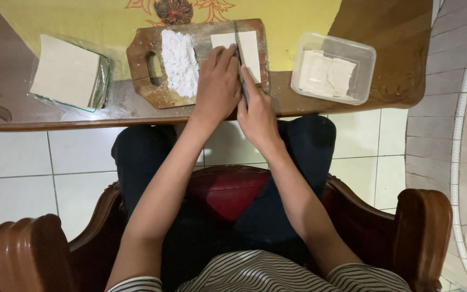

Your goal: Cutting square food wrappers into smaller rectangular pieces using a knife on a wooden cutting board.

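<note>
Two hands — right hand [256, 111] grips one knife [238, 46], left hand [218, 84] presses one dough sheet [251, 46].

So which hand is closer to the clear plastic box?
The right hand: it grips the knife, on the side towards the clear plastic box. The left hand presses the pale sheet, farther from the box.

Brown wooden table [352, 100]: yellow cloth [109, 19], cutting board [147, 46], plastic tub [333, 67], bagged sheet stack [68, 73].
</note>
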